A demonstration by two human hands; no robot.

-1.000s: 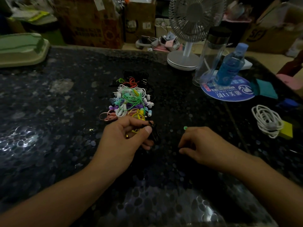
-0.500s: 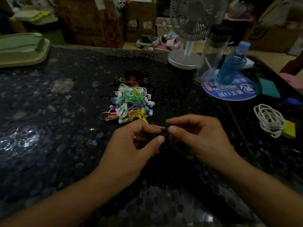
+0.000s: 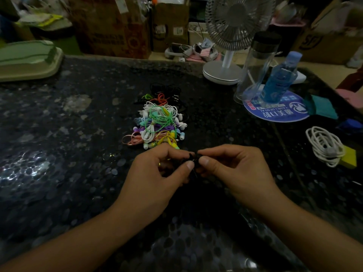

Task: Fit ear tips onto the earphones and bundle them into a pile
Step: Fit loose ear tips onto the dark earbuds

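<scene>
**Both hands pinching one black earphone, near edge of pile**

Left hand (image 3: 157, 173): thumb and forefinger closed in a pinch grip on a small black earphone (image 3: 193, 159); other fingers curled under. A ring shows on one curled finger. Right hand (image 3: 233, 169): thumb and forefinger also closed on the same earphone from the opposite side; thumb tips of the two hands nearly touch. The earphone is dark against the dark counter (image 3: 78, 154); cannot tell whether an ear tip is on it. A thin black lead hangs below the pinch.

Just beyond the hands: pile of earphones (image 3: 159, 122), coiled bundles in white, green, yellow, pink, purple, orange, with black ones at the far end. The pile's near edge sits just beside the left fingertips.

Right side of counter: coiled white cable (image 3: 324, 146) beside a yellow block (image 3: 349, 159). Farther back: round blue mat (image 3: 275, 112) carrying a blue bottle (image 3: 280, 79), a clear tumbler with dark lid (image 3: 259, 61) at the mat's edge, a desk fan (image 3: 231, 26). Far left: pale green tray (image 3: 27, 59).
</scene>
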